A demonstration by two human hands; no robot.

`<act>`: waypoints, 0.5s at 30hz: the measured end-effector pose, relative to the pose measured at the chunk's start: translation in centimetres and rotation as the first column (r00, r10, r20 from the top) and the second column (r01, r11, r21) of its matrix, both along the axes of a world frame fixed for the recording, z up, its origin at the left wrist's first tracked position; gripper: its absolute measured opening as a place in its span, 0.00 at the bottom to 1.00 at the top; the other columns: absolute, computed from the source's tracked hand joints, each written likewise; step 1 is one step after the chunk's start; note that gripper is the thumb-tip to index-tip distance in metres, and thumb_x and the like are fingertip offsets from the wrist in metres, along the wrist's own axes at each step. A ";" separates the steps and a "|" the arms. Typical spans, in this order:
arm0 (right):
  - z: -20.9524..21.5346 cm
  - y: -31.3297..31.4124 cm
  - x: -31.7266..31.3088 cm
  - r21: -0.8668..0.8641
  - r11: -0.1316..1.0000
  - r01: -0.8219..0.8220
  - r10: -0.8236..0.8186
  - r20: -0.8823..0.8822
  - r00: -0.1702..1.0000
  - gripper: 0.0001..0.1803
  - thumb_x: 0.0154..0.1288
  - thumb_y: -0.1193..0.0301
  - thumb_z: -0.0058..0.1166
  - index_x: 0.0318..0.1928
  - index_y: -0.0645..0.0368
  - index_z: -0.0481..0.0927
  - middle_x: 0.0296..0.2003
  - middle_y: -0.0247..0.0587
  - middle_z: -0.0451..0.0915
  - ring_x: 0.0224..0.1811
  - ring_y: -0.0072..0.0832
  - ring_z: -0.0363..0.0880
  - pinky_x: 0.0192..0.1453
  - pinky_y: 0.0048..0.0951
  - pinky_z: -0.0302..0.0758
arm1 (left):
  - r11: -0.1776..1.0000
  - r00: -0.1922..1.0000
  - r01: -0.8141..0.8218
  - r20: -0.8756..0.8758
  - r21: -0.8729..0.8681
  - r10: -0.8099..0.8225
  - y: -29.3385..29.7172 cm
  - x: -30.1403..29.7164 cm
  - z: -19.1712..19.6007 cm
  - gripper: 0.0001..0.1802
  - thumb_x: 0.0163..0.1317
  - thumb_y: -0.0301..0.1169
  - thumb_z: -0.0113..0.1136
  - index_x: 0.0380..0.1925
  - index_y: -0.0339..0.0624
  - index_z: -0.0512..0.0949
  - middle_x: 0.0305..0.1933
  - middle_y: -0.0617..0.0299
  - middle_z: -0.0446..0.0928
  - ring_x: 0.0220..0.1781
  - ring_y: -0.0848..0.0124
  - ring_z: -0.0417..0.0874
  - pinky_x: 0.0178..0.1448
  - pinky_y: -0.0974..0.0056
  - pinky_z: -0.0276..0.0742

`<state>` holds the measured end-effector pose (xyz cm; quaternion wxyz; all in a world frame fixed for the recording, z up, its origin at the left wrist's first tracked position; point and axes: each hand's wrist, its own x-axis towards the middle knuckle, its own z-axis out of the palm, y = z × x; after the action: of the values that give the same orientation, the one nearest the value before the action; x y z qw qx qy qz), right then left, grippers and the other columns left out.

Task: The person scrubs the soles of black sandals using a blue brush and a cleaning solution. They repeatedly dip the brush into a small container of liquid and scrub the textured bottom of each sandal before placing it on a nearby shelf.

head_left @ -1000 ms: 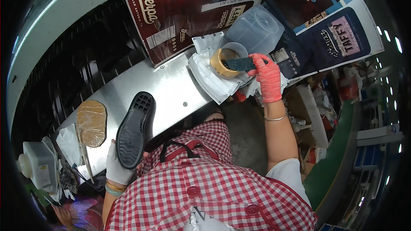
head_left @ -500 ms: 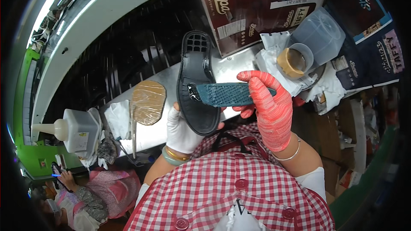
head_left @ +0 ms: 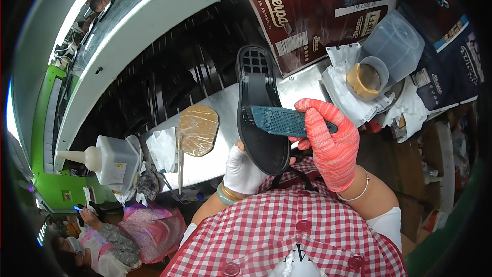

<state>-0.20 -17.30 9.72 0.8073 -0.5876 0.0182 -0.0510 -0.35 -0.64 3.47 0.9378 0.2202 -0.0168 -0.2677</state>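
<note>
As your left hand (head_left: 245,172), in a white glove, brought the black shoe sole (head_left: 260,110) up off the metal bench (head_left: 215,149), the sole came to stand nearly upright at the centre of the frame, its hollow side toward you. A second earlier it lay flat at the lower left of the bench. Your left fingers were wrapped around its lower end. Your right hand (head_left: 332,143), in a red glove, had left the cup at the upper right and was closed on the handle of a dark teal brush (head_left: 279,121), whose head lay across the middle of the sole. By that position, the coating of the inner face appeared to have begun.

The open cup (head_left: 365,79) at the upper right held a tan, glue-like liquid and sat on crumpled white paper (head_left: 342,84). A translucent plastic tub (head_left: 395,46) stood just behind it; its contents could not be told. At the left, a squat dispensing bottle (head_left: 110,159) with a long nozzle lay tipped on its side. A tan insole (head_left: 198,129) in clear wrap lay on the bench beside the sole.
</note>
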 end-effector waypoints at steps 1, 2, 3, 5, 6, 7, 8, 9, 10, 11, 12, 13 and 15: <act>0.1 0.0 0.1 -0.009 1.000 0.022 -0.022 0.029 0.999 0.12 0.68 0.71 0.49 0.46 0.65 0.77 0.35 0.36 0.80 0.29 0.19 0.80 0.28 0.16 0.75 | 1.000 1.000 0.015 0.016 0.011 -0.015 0.0 0.0 0.0 0.42 0.52 0.51 0.64 0.63 0.45 0.59 0.63 0.50 0.63 0.62 0.54 0.68 0.58 0.38 0.71; 0.2 -0.1 0.2 -0.012 0.999 0.037 -0.037 0.032 0.999 0.12 0.68 0.71 0.49 0.46 0.65 0.77 0.35 0.37 0.80 0.28 0.19 0.80 0.28 0.16 0.75 | 0.999 1.000 0.011 0.007 0.038 -0.011 0.0 -0.2 0.2 0.45 0.51 0.52 0.64 0.64 0.45 0.56 0.64 0.50 0.61 0.64 0.52 0.66 0.59 0.39 0.70; 0.4 -0.2 0.5 -0.015 0.998 0.053 -0.052 0.034 0.998 0.12 0.68 0.70 0.49 0.45 0.65 0.77 0.35 0.37 0.80 0.28 0.19 0.80 0.27 0.16 0.75 | 0.998 0.999 0.025 0.024 0.051 -0.027 0.0 -0.3 0.4 0.46 0.51 0.52 0.64 0.65 0.45 0.56 0.64 0.50 0.61 0.64 0.52 0.66 0.60 0.39 0.70; 0.8 -0.5 0.9 -0.020 0.998 0.067 -0.066 0.048 0.997 0.11 0.67 0.70 0.50 0.45 0.65 0.77 0.34 0.37 0.81 0.27 0.18 0.79 0.27 0.16 0.74 | 0.996 0.997 0.051 0.059 0.079 -0.055 0.0 -0.4 0.6 0.47 0.51 0.51 0.65 0.66 0.44 0.54 0.65 0.49 0.60 0.65 0.50 0.64 0.60 0.39 0.70; 1.1 -0.7 1.2 -0.022 0.997 0.068 -0.066 0.059 0.996 0.11 0.67 0.70 0.50 0.45 0.65 0.77 0.34 0.36 0.81 0.27 0.18 0.79 0.27 0.16 0.74 | 0.994 0.993 0.084 0.078 0.066 -0.089 0.2 -0.4 0.3 0.49 0.50 0.51 0.65 0.66 0.43 0.52 0.65 0.49 0.60 0.66 0.49 0.63 0.61 0.40 0.69; 1.2 -0.9 1.4 -0.027 0.997 0.069 -0.068 0.069 0.995 0.11 0.67 0.70 0.50 0.45 0.64 0.78 0.34 0.36 0.81 0.27 0.18 0.79 0.27 0.16 0.74 | 0.992 0.991 0.095 0.085 0.085 -0.102 0.3 -0.5 0.1 0.49 0.50 0.51 0.66 0.66 0.43 0.52 0.64 0.49 0.60 0.66 0.49 0.63 0.61 0.40 0.69; 1.6 -1.0 1.6 -0.015 0.997 0.078 -0.077 0.060 0.995 0.11 0.67 0.70 0.50 0.44 0.64 0.78 0.33 0.36 0.80 0.27 0.18 0.80 0.26 0.16 0.73 | 0.989 0.989 0.107 0.091 0.104 -0.116 0.4 -0.6 0.0 0.50 0.50 0.51 0.66 0.66 0.43 0.52 0.64 0.50 0.61 0.66 0.49 0.63 0.61 0.40 0.68; 1.9 -1.1 1.7 -0.025 0.996 0.085 -0.083 0.060 0.995 0.11 0.67 0.69 0.51 0.44 0.64 0.78 0.32 0.36 0.80 0.26 0.18 0.79 0.27 0.16 0.73 | 0.985 0.987 0.118 0.097 0.123 -0.130 0.5 -0.5 0.0 0.50 0.49 0.51 0.66 0.66 0.42 0.52 0.64 0.50 0.61 0.66 0.49 0.63 0.61 0.40 0.68; 2.1 -1.2 1.8 -0.036 0.995 0.090 -0.088 0.059 0.994 0.11 0.67 0.69 0.51 0.44 0.64 0.78 0.31 0.36 0.80 0.26 0.18 0.79 0.27 0.16 0.73 | 0.984 0.987 0.112 0.100 0.142 -0.127 0.3 -0.4 0.5 0.51 0.47 0.50 0.68 0.66 0.42 0.52 0.63 0.50 0.62 0.66 0.49 0.63 0.60 0.41 0.70; 2.4 -1.3 1.9 -0.046 0.994 0.095 -0.092 0.057 0.994 0.11 0.67 0.69 0.51 0.43 0.63 0.78 0.30 0.36 0.80 0.26 0.17 0.79 0.27 0.16 0.73 | 0.983 0.987 0.113 0.094 0.147 -0.128 0.4 -0.3 0.4 0.51 0.47 0.50 0.69 0.66 0.42 0.53 0.63 0.49 0.62 0.65 0.49 0.64 0.60 0.41 0.71; 2.7 -1.4 2.1 -0.048 0.995 0.092 -0.090 0.053 0.995 0.11 0.67 0.69 0.51 0.43 0.63 0.78 0.29 0.35 0.80 0.26 0.17 0.79 0.27 0.16 0.73 | 0.982 0.988 0.114 0.089 0.152 -0.128 0.5 -0.4 0.2 0.51 0.46 0.49 0.70 0.65 0.42 0.53 0.63 0.49 0.62 0.65 0.49 0.64 0.59 0.42 0.72; 3.0 -1.5 2.2 -0.051 0.995 0.089 -0.086 0.049 0.995 0.10 0.66 0.69 0.51 0.43 0.63 0.78 0.28 0.35 0.80 0.26 0.17 0.79 0.27 0.16 0.73 | 0.981 0.988 0.115 0.083 0.156 -0.129 0.5 -0.5 0.0 0.52 0.46 0.49 0.70 0.65 0.41 0.53 0.63 0.48 0.62 0.65 0.49 0.65 0.58 0.42 0.73; 3.4 -1.6 2.9 -0.043 0.995 0.087 -0.085 0.045 0.995 0.10 0.66 0.70 0.51 0.42 0.63 0.79 0.27 0.35 0.79 0.26 0.17 0.79 0.27 0.17 0.74 | 0.982 0.988 0.131 0.066 0.135 -0.141 0.7 -0.8 -0.4 0.51 0.46 0.47 0.71 0.65 0.40 0.53 0.62 0.47 0.62 0.64 0.49 0.66 0.57 0.43 0.74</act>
<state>2.67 -18.93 13.10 0.7913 -0.6029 0.0250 -0.0985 -1.19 0.05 3.08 0.8996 0.2894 -0.0496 -0.3233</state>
